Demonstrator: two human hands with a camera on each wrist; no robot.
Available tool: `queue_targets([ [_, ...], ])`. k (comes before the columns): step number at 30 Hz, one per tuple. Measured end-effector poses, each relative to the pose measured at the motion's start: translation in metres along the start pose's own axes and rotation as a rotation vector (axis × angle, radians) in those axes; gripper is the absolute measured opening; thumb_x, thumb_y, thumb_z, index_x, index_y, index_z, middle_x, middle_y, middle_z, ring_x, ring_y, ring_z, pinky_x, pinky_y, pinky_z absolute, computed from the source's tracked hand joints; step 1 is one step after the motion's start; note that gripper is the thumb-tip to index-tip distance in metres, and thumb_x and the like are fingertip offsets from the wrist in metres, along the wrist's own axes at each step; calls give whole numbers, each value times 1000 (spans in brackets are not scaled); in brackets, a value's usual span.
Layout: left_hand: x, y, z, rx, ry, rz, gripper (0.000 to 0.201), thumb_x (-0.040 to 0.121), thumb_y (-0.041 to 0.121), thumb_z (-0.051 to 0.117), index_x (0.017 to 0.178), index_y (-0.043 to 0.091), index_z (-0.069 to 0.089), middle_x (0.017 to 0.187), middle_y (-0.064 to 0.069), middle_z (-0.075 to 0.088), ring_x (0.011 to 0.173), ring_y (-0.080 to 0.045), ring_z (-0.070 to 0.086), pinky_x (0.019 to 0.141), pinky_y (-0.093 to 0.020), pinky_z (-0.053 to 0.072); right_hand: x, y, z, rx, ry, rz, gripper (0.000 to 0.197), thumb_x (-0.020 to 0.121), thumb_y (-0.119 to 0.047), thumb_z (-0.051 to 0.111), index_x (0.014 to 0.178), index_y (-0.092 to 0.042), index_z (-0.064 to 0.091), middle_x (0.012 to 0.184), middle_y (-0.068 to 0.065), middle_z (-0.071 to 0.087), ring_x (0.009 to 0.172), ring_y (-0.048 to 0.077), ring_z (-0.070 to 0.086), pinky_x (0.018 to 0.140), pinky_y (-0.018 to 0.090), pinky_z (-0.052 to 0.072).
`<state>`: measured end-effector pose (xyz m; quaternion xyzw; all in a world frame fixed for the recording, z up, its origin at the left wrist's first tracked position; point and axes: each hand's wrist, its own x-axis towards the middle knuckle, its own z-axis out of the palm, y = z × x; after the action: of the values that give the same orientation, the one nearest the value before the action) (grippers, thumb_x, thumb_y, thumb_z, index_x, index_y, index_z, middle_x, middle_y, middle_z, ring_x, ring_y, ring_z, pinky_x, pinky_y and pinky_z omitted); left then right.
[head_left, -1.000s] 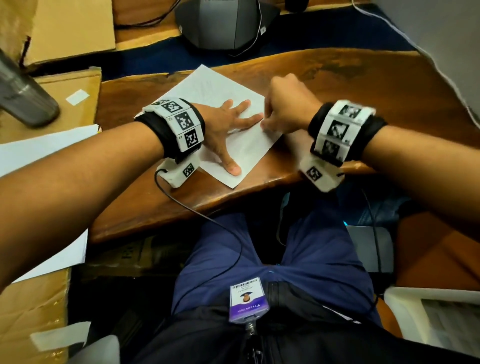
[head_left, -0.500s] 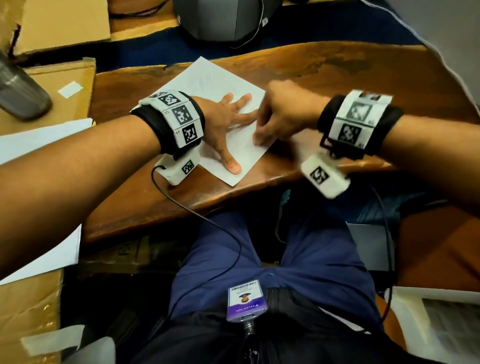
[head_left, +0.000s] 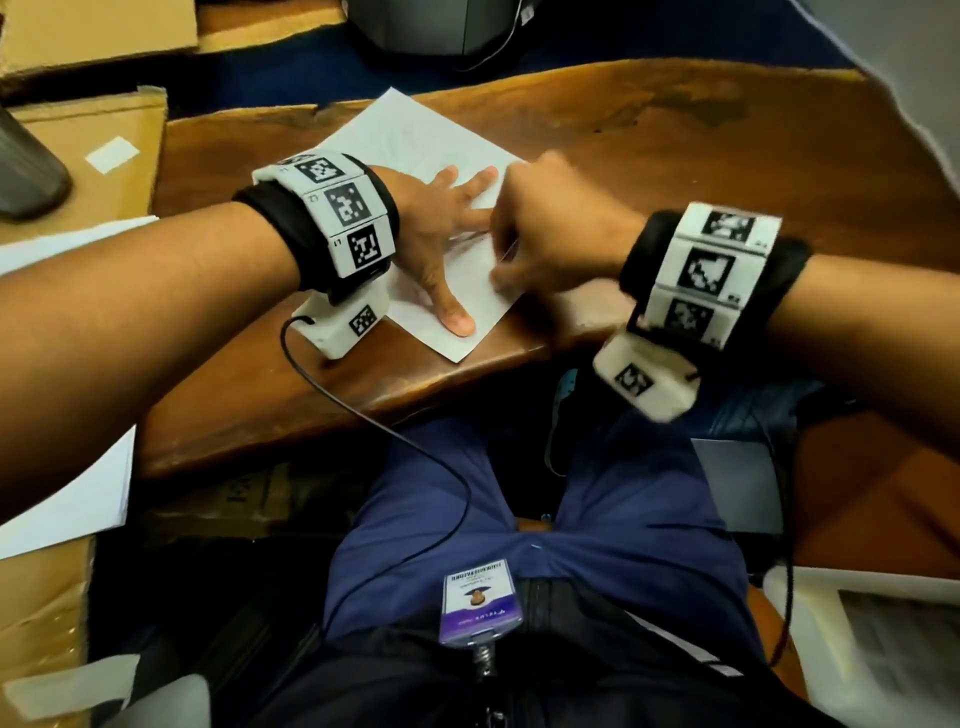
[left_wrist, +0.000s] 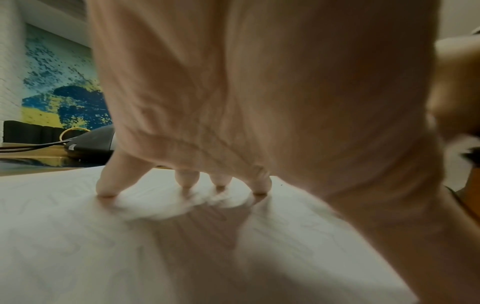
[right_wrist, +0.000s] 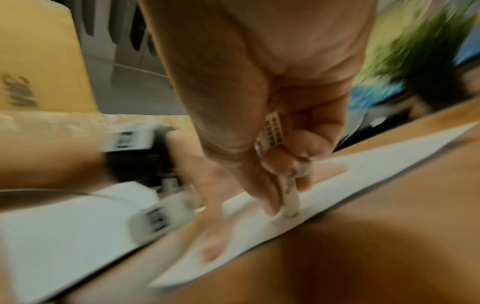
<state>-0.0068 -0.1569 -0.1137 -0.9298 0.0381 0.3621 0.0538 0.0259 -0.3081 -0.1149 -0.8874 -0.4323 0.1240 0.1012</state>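
A white sheet of paper (head_left: 410, 135) lies at an angle on the wooden table (head_left: 675, 156). My left hand (head_left: 441, 228) rests flat on the sheet with its fingers spread; in the left wrist view its fingertips (left_wrist: 184, 183) press the paper (left_wrist: 103, 246). My right hand (head_left: 545, 234) is curled just right of the left hand. In the right wrist view this hand (right_wrist: 285, 174) pinches a small white stick with a printed label (right_wrist: 291, 203). The stick's tip touches the paper (right_wrist: 363, 164) near its right edge. The stick is hidden in the head view.
Cardboard boxes (head_left: 83, 145) and a dark metal cylinder (head_left: 26, 171) stand to the left. Loose white sheets (head_left: 67, 499) lie at the near left. A grey device (head_left: 441, 26) sits beyond the table. A black cable (head_left: 374, 415) hangs from the left wrist camera over the table's front edge.
My right hand has slid toward me along the paper's right side, still curled. The left hand has stayed flat on the sheet.
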Motion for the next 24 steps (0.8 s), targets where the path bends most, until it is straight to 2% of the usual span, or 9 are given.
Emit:
queue_targets([
  [3,2,1,0,2,-1,-6,138,49,79,71,147,49,-21,155,8,-39,147,-29,-24,118,-61,4,-1,9,-8,64,-71,43,15,72,-27,84,73,-14,76,63,-6,64,59,11,59,62,23,46],
  [6,0,1,0,17,0,-10,141,46,80,70,143,51,-29,155,8,-38,148,-29,-23,117,-63,5,14,33,-21,117,74,173,22,73,-26,86,85,-8,79,75,2,71,64,13,64,60,28,52],
  [8,-4,2,-2,6,-1,-17,137,52,76,73,146,49,-23,156,6,-37,148,-29,-23,118,-62,5,10,15,-8,52,62,91,19,73,-21,82,82,-5,77,76,5,72,71,22,67,59,29,51],
  [11,-5,5,-4,-17,0,-16,135,54,75,73,150,45,-17,157,4,-35,148,-29,-22,118,-61,6,-1,-4,2,16,-51,-23,16,73,-23,81,75,-8,77,69,2,69,66,18,63,57,22,40],
  [15,-4,4,-2,35,0,-17,142,44,80,68,145,48,-26,157,6,-36,148,-30,-22,117,-65,8,20,29,-17,67,90,172,25,73,-28,86,85,-7,77,77,3,69,73,21,66,65,32,55],
  [17,-5,3,-2,16,5,-11,136,52,76,72,149,47,-19,158,5,-33,148,-30,-22,117,-64,7,13,10,-5,-4,64,75,22,72,-25,85,81,-9,73,80,6,69,72,24,64,69,37,59],
  [19,-4,3,-2,-15,11,6,132,56,73,75,150,47,-14,159,4,-32,148,-30,-23,117,-64,6,1,-5,3,-9,-21,-31,16,73,-23,83,77,-11,75,77,5,70,71,23,63,66,32,55],
  [21,-3,3,-1,-2,8,-1,136,54,75,74,148,49,-20,157,5,-34,147,-29,-23,117,-63,6,8,9,-12,2,-31,75,18,74,-25,84,80,-9,78,75,3,71,69,20,65,62,29,50],
  [24,-2,2,-1,27,7,-17,140,48,79,71,145,49,-26,156,7,-37,148,-29,-23,117,-63,7,23,27,-21,21,70,174,25,73,-26,86,87,-7,78,75,3,68,71,21,66,61,33,56],
])
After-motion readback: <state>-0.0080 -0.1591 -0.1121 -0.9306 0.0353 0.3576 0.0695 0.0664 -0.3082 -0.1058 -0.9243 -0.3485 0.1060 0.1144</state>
